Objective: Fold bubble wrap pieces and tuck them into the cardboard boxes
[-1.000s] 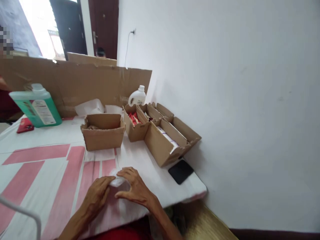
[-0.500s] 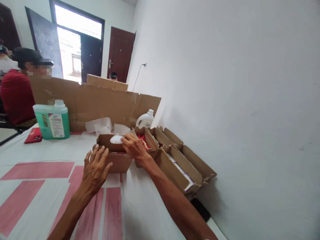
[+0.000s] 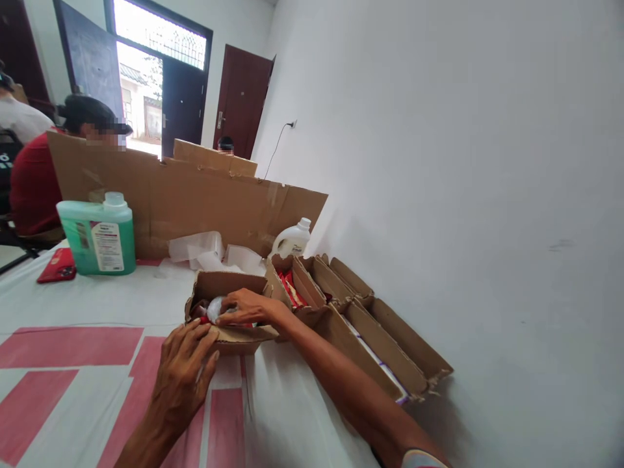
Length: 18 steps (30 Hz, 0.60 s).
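A small open cardboard box (image 3: 234, 278) stands on the table ahead of me. My right hand (image 3: 246, 307) reaches down into it, fingers curled on a whitish, rounded, translucent item (image 3: 213, 309) whose kind I cannot make out. Some red and brown things show beneath it, mostly hidden. My left hand (image 3: 184, 364) rests its fingertips at the box's near left rim, fingers extended and thumb apart, holding nothing.
Right of the box sit several cardboard compartments (image 3: 390, 331), one with red packets (image 3: 292, 289). Behind are clear plastic containers (image 3: 197, 248), a white jug (image 3: 295, 239) and a cardboard partition (image 3: 160, 201). A green-liquid bottle (image 3: 104, 240) and red phone (image 3: 57, 265) lie left; people sit beyond.
My right hand has moved down and left into the box with the whitish item. My left fingers have shifted along to the near rim. The view has tilted slightly.
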### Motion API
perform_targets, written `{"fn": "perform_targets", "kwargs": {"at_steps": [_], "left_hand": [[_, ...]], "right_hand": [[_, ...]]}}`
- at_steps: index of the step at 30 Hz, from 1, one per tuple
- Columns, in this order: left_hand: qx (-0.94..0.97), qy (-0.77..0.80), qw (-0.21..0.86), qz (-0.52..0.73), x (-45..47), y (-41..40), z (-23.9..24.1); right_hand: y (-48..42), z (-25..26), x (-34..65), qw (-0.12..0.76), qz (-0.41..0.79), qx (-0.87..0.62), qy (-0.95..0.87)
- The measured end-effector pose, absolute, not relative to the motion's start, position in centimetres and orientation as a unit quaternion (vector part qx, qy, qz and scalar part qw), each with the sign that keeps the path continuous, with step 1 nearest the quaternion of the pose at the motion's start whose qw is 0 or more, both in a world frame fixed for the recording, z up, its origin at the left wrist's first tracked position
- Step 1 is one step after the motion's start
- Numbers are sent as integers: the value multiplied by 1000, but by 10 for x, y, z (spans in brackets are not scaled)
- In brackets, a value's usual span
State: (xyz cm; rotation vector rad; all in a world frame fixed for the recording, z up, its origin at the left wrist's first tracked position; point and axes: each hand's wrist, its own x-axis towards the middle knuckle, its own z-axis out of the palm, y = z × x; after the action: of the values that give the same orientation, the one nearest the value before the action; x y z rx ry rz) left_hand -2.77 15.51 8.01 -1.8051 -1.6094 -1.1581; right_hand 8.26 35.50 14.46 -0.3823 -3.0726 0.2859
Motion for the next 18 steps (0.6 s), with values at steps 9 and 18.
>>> {"fn": "perform_targets", "kwargs": {"at_steps": [9, 18], "left_hand": [[-535, -645, 143, -526, -25, 153, 100], [-322, -696, -112, -632, -57, 168, 73]], "right_hand": [[359, 148, 98, 13, 166, -157, -973], [283, 158, 210, 427, 175, -356, -813]]}}
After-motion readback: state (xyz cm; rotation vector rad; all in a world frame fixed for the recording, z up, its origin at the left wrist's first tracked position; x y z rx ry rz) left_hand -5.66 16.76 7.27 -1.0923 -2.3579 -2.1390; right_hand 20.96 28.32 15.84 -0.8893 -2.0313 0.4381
